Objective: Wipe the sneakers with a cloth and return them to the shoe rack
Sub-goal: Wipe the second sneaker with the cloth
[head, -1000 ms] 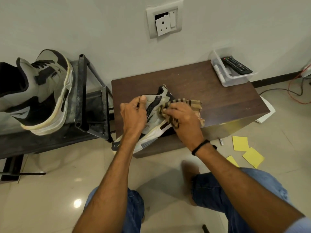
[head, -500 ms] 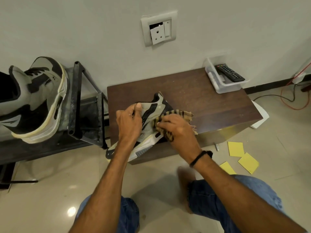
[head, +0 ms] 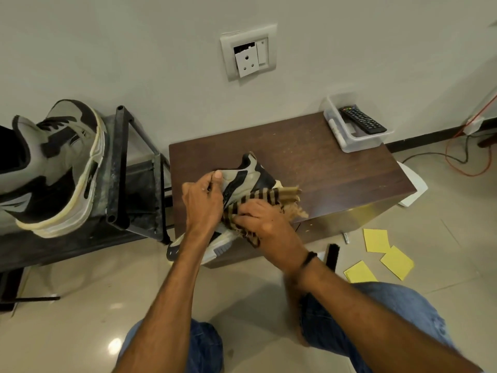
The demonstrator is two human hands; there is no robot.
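Two sneakers are in view. One sneaker lies on the low table, its toe hanging past the front edge toward 7 o'clock. The left hand grasps its collar with the thumb on top. The right hand clutches one striped cloth against its side. The second sneaker stands on the shoe rack at 9 o'clock. Bare tabletop runs from the shoe toward 2 o'clock, up to a clear tub at the back corner holding one remote; its key markings are too small to read. Three yellow notes lie on the floor at 4 o'clock.
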